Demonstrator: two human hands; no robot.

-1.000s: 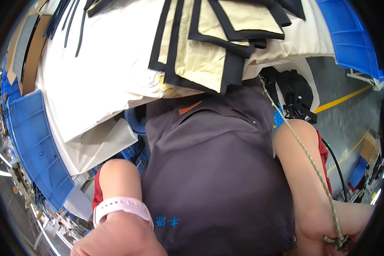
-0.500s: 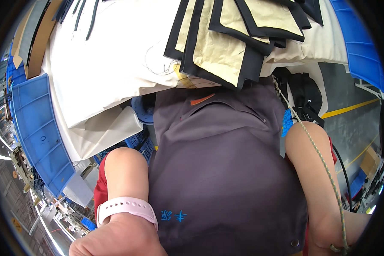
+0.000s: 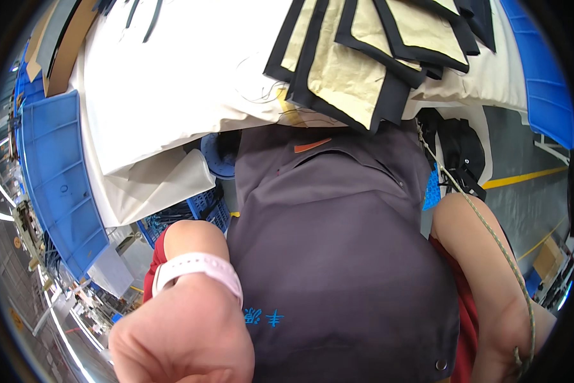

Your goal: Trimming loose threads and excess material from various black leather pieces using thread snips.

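7 o'clock: our left hand [image 3: 185, 332] | 4 o'clock: our right hand [image 3: 507, 338], cord [image 3: 491, 233] across | grips: we cannot tell

A yellow line [image 3: 526, 177] crosses the grey floor [image 3: 513, 143].

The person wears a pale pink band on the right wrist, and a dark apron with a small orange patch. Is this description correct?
Not quite: the head view shows the pale pink band on the left wrist, not the right. The dark apron with its small orange patch is as you describe.
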